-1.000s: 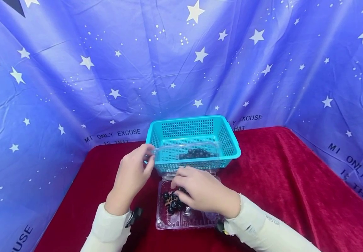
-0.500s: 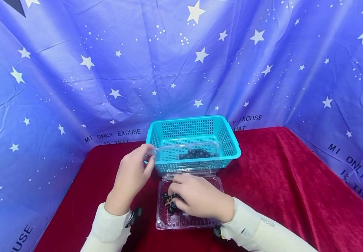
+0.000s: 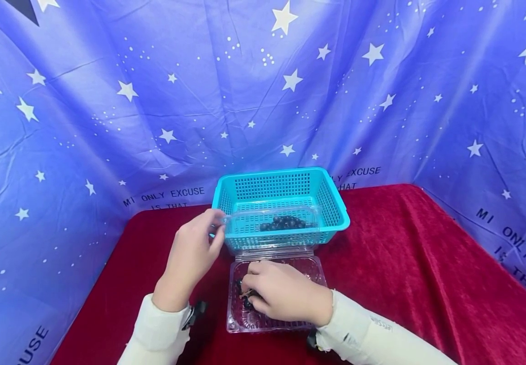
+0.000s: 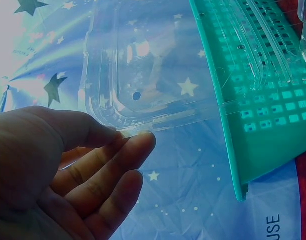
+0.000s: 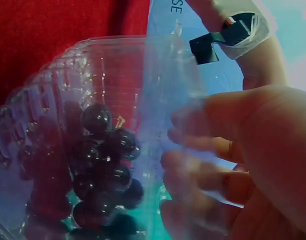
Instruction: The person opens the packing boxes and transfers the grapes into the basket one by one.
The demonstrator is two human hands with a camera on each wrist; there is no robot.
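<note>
In the head view, a hinged clear plastic fruit box (image 3: pixel 240 324) lies on the cloth with its lid (image 3: pixel 244 223) raised against the basket. My left hand (image 3: pixel 196 251) pinches the lid's left corner; in the left wrist view, thumb and fingertips (image 4: pixel 143 140) meet at its edge. My right hand (image 3: pixel 285 291) reaches down into the box over a bunch of dark grapes (image 3: pixel 247 303) with a brown stem. Through the box's clear wall, the right wrist view has the fingers spread a little above these grapes (image 5: pixel 100 165).
Behind the box stands a turquoise plastic basket (image 3: pixel 342 225). More dark grapes (image 3: pixel 283 223) show through the lid, within the basket's outline. Red velvet cloth (image 3: pixel 404 253) covers the table. Blue drapes (image 3: pixel 226 91) with white stars rise behind it.
My right hand has come down and toward me, over the grapes in the box, covering more of them. My left hand keeps its place on the lid.
</note>
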